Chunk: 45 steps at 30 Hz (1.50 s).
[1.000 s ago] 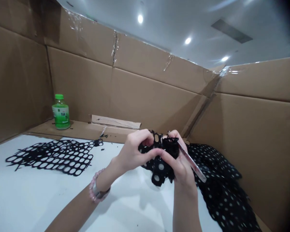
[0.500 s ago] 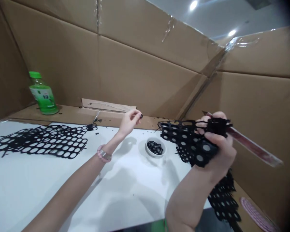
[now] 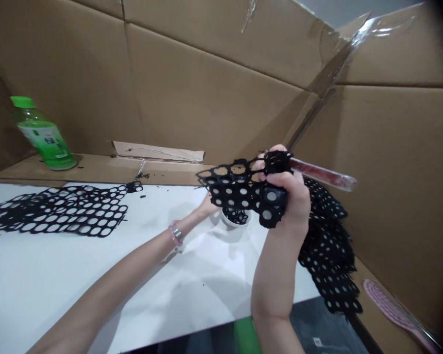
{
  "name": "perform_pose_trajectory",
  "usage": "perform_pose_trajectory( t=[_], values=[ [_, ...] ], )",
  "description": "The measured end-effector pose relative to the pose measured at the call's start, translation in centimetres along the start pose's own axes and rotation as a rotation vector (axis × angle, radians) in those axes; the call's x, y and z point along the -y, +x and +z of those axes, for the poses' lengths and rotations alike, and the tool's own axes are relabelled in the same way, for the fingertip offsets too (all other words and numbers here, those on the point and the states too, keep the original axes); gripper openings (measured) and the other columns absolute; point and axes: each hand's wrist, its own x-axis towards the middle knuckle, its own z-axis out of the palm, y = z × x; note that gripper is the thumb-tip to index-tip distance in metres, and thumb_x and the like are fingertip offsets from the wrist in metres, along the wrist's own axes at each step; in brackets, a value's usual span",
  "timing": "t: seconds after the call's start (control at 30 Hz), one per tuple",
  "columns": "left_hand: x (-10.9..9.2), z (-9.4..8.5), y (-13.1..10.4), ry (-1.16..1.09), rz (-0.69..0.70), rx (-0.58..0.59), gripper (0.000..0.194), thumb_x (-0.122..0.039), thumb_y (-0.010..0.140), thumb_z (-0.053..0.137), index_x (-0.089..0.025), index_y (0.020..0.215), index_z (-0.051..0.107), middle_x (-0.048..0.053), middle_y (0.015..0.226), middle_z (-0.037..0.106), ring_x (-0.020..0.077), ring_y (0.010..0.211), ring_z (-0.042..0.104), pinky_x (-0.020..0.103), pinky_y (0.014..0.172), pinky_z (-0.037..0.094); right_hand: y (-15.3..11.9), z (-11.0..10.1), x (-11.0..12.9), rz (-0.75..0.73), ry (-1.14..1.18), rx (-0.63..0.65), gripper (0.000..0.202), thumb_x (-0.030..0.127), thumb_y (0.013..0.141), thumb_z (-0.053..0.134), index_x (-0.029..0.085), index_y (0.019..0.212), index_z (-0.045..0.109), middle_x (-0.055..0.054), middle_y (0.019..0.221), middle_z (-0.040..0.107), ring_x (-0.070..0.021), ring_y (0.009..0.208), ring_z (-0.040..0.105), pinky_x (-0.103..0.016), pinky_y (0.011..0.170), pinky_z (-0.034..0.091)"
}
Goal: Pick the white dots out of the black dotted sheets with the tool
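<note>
My right hand (image 3: pixel 290 189) is closed around a black perforated sheet (image 3: pixel 236 192) with pale round spots, raised above the table. The left end of that sheet is open rings. A slim reddish tool (image 3: pixel 325 174) with a clear end sticks out to the right of the same hand; its kind is unclear. My left hand (image 3: pixel 209 204) is just beyond the sheet's lower left edge, beside a small white bowl (image 3: pixel 236 224). Its fingers are hidden behind the sheet. Black pieces (image 3: pixel 234 215) lie in the bowl, partly covered by the sheet.
Black ring mesh (image 3: pixel 107 214) lies flat at left. Spotted black sheets (image 3: pixel 328 241) are piled at right. A green bottle (image 3: pixel 46 140) stands back left. Cardboard walls (image 3: pixel 206 88) enclose the white table (image 3: pixel 162 305). A pink woven object (image 3: pixel 386 302) lies lower right.
My right hand has moved left with the sheet and tool, over toward the bowl. My left hand has gone from in view to mostly behind the sheet. The camera view has tilted down.
</note>
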Motion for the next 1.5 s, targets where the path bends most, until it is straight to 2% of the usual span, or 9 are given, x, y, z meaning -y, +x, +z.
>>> perform_pose_trajectory(
  t=[0.13, 0.23, 0.57, 0.77, 0.87, 1.0, 1.07, 1.27, 1.5],
  values=[
    [-2.9, -4.8, 1.2, -0.230, 0.085, -0.030, 0.059, -0.063, 0.093, 0.029, -0.019, 0.101, 0.067, 0.009, 0.098, 0.073, 0.0237, 0.096, 0.068, 0.037, 0.082, 0.055, 0.4, 0.9, -0.5, -0.038, 0.100, -0.076, 0.025, 0.018, 0.056, 0.056, 0.026, 0.075, 0.041, 0.002, 0.071, 0.042, -0.0141, 0.062, 0.044, -0.029, 0.061, 0.044],
    [-5.2, -7.0, 0.5, -0.330, 0.137, 0.061, 0.051, -0.061, 0.076, 0.065, -0.020, 0.104, 0.068, 0.007, 0.105, 0.071, 0.0228, 0.096, 0.068, 0.031, 0.079, 0.055, 0.4, 2.1, -0.8, -0.038, 0.144, -0.061, 0.026, 0.019, 0.058, 0.058, 0.026, 0.075, 0.040, 0.003, 0.075, 0.043, -0.0121, 0.061, 0.042, -0.028, 0.063, 0.044],
    [-8.1, -9.2, -0.9, -0.317, 0.112, -0.156, 0.014, -0.021, 0.073, 0.079, -0.019, 0.081, 0.068, 0.000, 0.085, 0.067, 0.0176, 0.085, 0.069, 0.026, 0.074, 0.058, -0.4, 3.2, -1.5, 0.037, -0.034, 0.123, 0.034, 0.028, 0.066, 0.076, 0.026, 0.081, 0.045, 0.005, 0.073, 0.048, -0.0151, 0.069, 0.049, -0.032, 0.073, 0.045],
    [-9.6, -10.1, -2.2, -0.268, 0.125, -0.137, 0.019, -0.019, 0.071, 0.080, -0.016, 0.085, 0.068, 0.000, 0.083, 0.065, 0.0188, 0.081, 0.068, 0.028, 0.072, 0.057, -0.3, 3.5, -1.8, -0.014, -0.193, 0.151, 0.035, 0.030, 0.069, 0.077, 0.026, 0.082, 0.044, 0.006, 0.072, 0.051, -0.0150, 0.067, 0.053, -0.031, 0.068, 0.046],
    [-9.3, -9.6, -2.2, -0.137, 0.202, -0.170, 0.021, -0.025, 0.074, 0.079, -0.018, 0.089, 0.066, 0.002, 0.089, 0.065, 0.0206, 0.087, 0.068, 0.030, 0.075, 0.057, -0.3, 3.8, -2.0, -0.040, -0.142, 0.131, 0.034, 0.027, 0.071, 0.074, 0.027, 0.082, 0.042, 0.007, 0.072, 0.049, -0.0149, 0.067, 0.054, -0.031, 0.068, 0.048],
    [-8.8, -8.5, -2.2, 0.197, 0.408, -0.505, 0.039, -0.029, 0.071, 0.081, -0.023, 0.105, 0.062, 0.006, 0.115, 0.061, 0.0260, 0.112, 0.059, 0.039, 0.093, 0.051, -0.3, 3.9, -2.1, -0.103, -0.204, 0.052, 0.030, 0.026, 0.074, 0.071, 0.027, 0.082, 0.042, 0.005, 0.078, 0.050, -0.0166, 0.074, 0.055, -0.034, 0.076, 0.049],
    [-8.7, -8.0, -2.4, 0.267, 0.455, -0.546, 0.036, -0.034, 0.068, 0.083, -0.023, 0.097, 0.064, 0.006, 0.110, 0.063, 0.0275, 0.110, 0.059, 0.043, 0.094, 0.049, -0.4, 4.2, -2.1, -0.140, -0.255, 0.011, 0.029, 0.025, 0.075, 0.070, 0.028, 0.083, 0.042, 0.005, 0.077, 0.049, -0.0160, 0.072, 0.053, -0.033, 0.074, 0.048],
    [-8.5, -7.7, -1.7, -0.129, 0.318, -0.223, 0.017, -0.032, 0.081, 0.072, -0.017, 0.077, 0.067, 0.001, 0.074, 0.066, 0.0147, 0.066, 0.065, 0.029, 0.062, 0.055, -1.0, 4.4, -1.4, -0.199, -0.247, 0.037, 0.034, 0.021, 0.075, 0.073, 0.028, 0.087, 0.042, 0.006, 0.074, 0.051, -0.0153, 0.070, 0.056, -0.031, 0.070, 0.048],
    [-1.3, -9.2, 2.8, -0.242, 0.251, -0.539, 0.022, -0.038, 0.080, 0.072, -0.019, 0.078, 0.061, -0.003, 0.069, 0.063, 0.0072, 0.056, 0.062, 0.018, 0.046, 0.048, -2.6, 1.6, 1.5, -0.284, -0.308, -0.205, 0.030, 0.015, 0.072, 0.073, 0.030, 0.090, 0.054, 0.003, 0.083, 0.053, -0.0164, 0.073, 0.054, -0.031, 0.072, 0.044]
  ],
)
